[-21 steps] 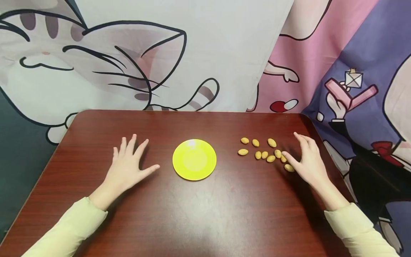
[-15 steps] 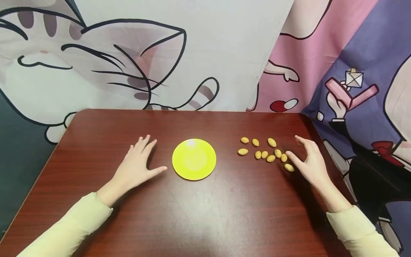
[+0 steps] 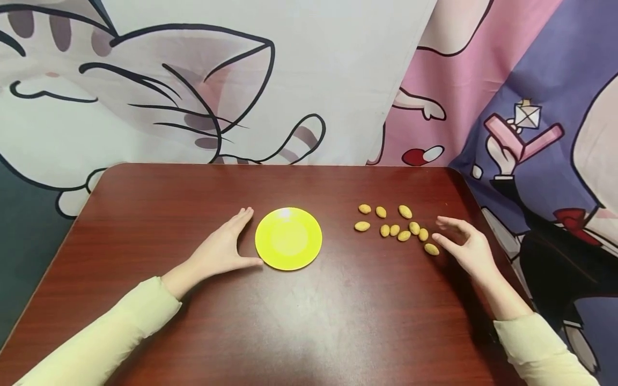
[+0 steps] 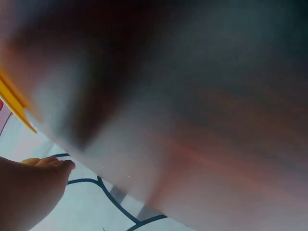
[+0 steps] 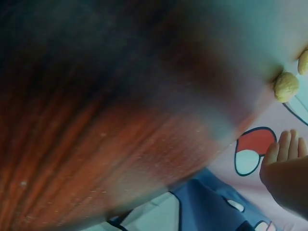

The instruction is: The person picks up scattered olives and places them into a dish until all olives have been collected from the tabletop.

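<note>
Brown table (image 3: 309,332), cartoon cloth (image 3: 352,80) beyond the plate (image 3: 288,238). Left hand (image 3: 219,252) wide at plate's left rim, contact unclear. Yellow nuts (image 3: 395,230) right of plate; right hand (image 3: 472,252) farther right, fingers parted, holding nothing. Likely reaching; gripping the plate calls for narrowing the left hand.

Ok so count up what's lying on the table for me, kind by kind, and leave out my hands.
Yellow plate: 1
Small tan nuts, by their look: 10
Total: 11
</note>
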A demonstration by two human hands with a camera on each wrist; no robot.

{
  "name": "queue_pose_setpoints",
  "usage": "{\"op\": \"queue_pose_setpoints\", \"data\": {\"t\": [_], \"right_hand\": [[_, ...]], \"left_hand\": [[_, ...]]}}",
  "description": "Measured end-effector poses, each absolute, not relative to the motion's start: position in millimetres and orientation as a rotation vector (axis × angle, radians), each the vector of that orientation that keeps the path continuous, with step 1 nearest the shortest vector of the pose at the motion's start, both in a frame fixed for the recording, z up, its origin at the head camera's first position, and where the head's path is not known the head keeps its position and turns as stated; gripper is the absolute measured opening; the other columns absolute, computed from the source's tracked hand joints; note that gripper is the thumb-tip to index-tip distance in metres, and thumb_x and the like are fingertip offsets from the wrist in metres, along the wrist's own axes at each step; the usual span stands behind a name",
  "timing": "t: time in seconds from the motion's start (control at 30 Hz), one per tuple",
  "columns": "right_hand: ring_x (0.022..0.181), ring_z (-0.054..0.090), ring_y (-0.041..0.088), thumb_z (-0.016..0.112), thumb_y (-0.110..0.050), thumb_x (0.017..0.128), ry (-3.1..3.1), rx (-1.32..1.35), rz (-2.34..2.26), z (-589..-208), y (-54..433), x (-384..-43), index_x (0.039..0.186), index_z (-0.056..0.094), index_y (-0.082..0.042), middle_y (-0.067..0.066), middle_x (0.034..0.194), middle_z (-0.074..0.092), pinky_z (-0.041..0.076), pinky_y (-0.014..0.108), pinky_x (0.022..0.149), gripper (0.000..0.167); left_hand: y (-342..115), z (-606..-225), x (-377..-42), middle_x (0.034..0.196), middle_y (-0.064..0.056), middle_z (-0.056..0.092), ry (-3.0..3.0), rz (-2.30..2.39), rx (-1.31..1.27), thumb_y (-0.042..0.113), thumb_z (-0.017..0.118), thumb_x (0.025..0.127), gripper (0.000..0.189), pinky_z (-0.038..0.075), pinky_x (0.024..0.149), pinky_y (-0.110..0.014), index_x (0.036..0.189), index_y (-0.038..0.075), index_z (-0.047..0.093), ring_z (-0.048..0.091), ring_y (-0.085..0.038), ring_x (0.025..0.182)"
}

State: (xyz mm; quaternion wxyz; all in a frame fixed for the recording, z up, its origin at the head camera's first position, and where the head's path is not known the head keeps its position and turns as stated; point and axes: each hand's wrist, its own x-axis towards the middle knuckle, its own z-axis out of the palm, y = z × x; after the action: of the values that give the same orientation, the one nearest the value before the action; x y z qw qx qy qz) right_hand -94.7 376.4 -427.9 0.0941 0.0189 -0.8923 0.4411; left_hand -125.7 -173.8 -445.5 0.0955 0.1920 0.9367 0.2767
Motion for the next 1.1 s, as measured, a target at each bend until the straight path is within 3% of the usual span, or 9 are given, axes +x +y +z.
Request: {"op": "queue_pose_setpoints", "data": {"t": [0.3,0.47,0.77,1.1], "right_hand": [[0.096,0.068,-0.018,0.078,-0.006,0.096,-2.758,0.014,1.484,-436.9,390.7,-96.8,0.133,0.067,0.006,-0.032,0.105,0.073,0.049,0.002,0.082,0.041],[0.092,0.068,-0.015,0.076,-0.004,0.097,-2.791,0.043,1.527,-438.5,394.4,-97.6,0.131,0.065,0.012,-0.031,0.103,0.073,0.051,0.004,0.081,0.039],[0.088,0.067,-0.014,0.083,-0.020,0.094,-2.976,-0.037,1.383,-435.3,398.0,-99.3,0.130,0.068,0.007,-0.022,0.097,0.076,0.052,0.008,0.075,0.047],[0.088,0.067,-0.013,0.082,-0.012,0.094,-2.986,0.058,1.394,-441.1,403.9,-98.5,0.125,0.069,0.010,-0.026,0.094,0.072,0.053,0.008,0.075,0.040]], "left_hand": [[-167.2,-447.1,-135.0,0.172,-0.026,0.031,2.714,0.954,0.592,0.041,0.098,0.072,0.123,0.036,0.124,-0.064,0.165,-0.002,0.030,0.032,-0.045,0.159],[-169.5,-448.7,-141.4,0.171,-0.027,0.031,2.669,1.000,0.601,0.037,0.098,0.072,0.122,0.036,0.123,-0.066,0.166,0.000,0.030,0.032,-0.047,0.158],[-167.5,-456.8,-144.6,0.172,-0.027,0.030,2.649,0.958,0.675,0.041,0.100,0.070,0.126,0.035,0.124,-0.065,0.166,-0.001,0.029,0.032,-0.046,0.159],[-162.0,-460.8,-143.6,0.171,-0.026,0.032,2.681,0.906,0.685,0.043,0.100,0.070,0.124,0.037,0.124,-0.063,0.164,-0.002,0.032,0.033,-0.044,0.159]]}}
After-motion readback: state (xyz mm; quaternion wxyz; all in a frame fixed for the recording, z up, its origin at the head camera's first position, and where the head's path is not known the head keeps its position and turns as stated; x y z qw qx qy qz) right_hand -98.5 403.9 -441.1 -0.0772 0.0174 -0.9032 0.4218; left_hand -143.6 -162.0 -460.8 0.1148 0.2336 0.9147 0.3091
